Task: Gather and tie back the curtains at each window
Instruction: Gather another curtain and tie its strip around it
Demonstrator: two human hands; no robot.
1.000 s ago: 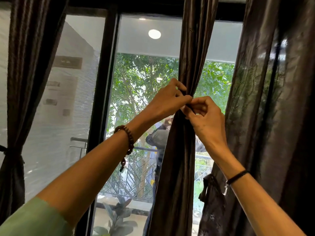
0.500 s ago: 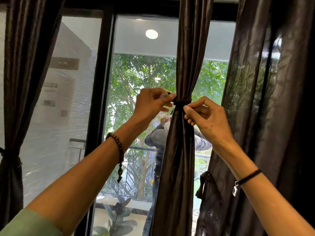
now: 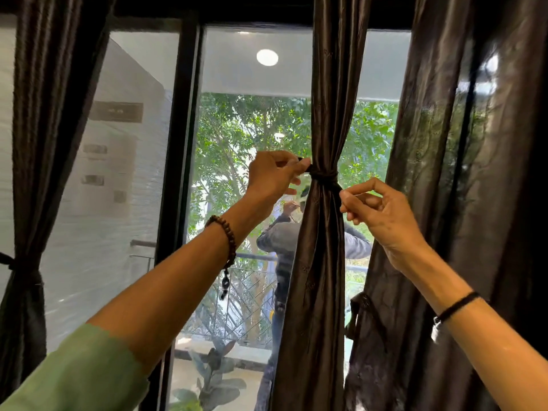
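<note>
Hands are drawing apart; left hand [image 3: 274, 175] grip is pinching one tie [image 3: 323, 175] end, right hand [image 3: 381, 212] grip the other; gathered curtain [image 3: 318, 277] is hanging beside right curtain [image 3: 444, 173].

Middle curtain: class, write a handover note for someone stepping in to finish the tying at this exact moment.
Left hand: pinches one end of the tie, just left of the middle curtain.
Right hand: pinches the other end, below and right of the wrap.
Done: middle curtain gathered, tie wrapped round it; left curtain already tied.
Left: pull the knot snug and let go. The right curtain looks ungathered, so it probably comes next.
</note>
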